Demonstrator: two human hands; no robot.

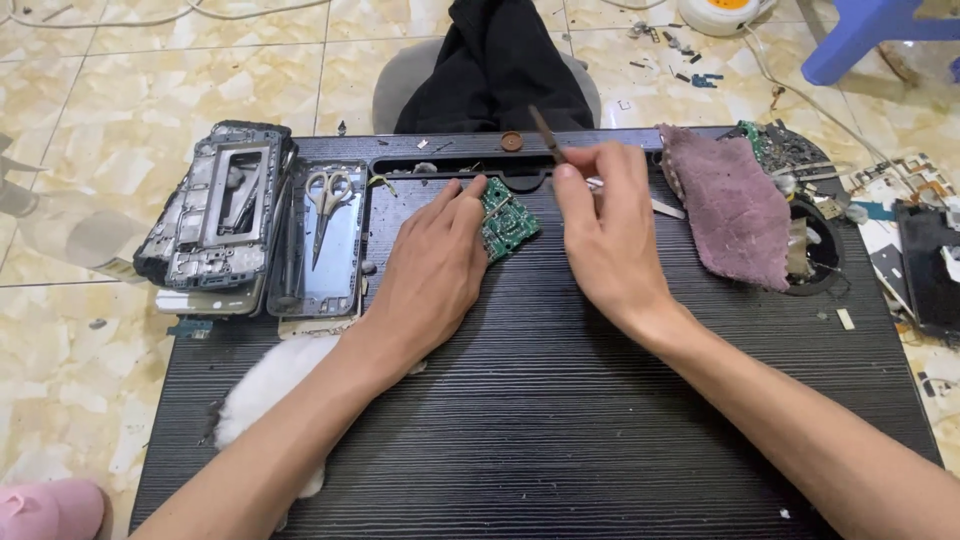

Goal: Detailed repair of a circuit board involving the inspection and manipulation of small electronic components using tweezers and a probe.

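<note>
Forearms reach across a dark ribbed counter to a small green circuit board

Left to right: stacked grey phone frames, a phone back carrying small scissors; left hand, fingers together, pressing the board flat; right hand pinching a thin tool; a mauve cloth. That board looks light, stiff and fragile, best held by its edges; no packages or labels can be made out
</note>
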